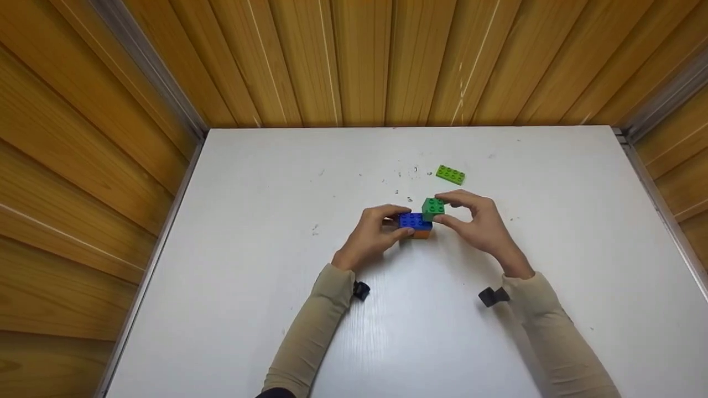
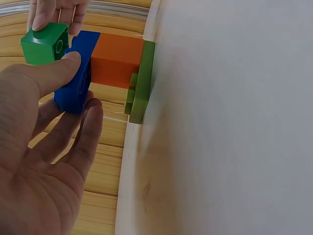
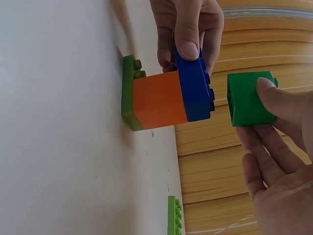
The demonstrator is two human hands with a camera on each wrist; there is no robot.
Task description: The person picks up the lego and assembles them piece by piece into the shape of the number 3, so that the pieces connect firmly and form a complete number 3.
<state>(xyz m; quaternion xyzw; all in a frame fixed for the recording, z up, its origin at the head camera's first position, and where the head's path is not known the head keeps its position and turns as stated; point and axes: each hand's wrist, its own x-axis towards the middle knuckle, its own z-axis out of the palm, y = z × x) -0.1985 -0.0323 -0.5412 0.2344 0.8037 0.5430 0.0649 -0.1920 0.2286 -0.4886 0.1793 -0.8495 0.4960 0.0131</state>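
Note:
On the table stands a small stack: a flat green base brick (image 2: 142, 93), an orange brick (image 3: 159, 100) on it, and a longer blue brick (image 1: 411, 221) on top. My left hand (image 1: 375, 235) pinches the blue brick by its sides, thumb in front and fingers behind. Between thumb and fingers of my right hand (image 1: 478, 224) is a green square brick (image 3: 251, 98), its studs facing up. In the right wrist view a gap shows between the green brick and the blue brick's studs, at the stack's right end.
A loose flat lime-green brick (image 1: 451, 174) lies on the white table (image 1: 265, 182) beyond the right hand. Small dark specks are scattered nearby. Wood-panelled walls (image 1: 359, 61) rise at the back and sides.

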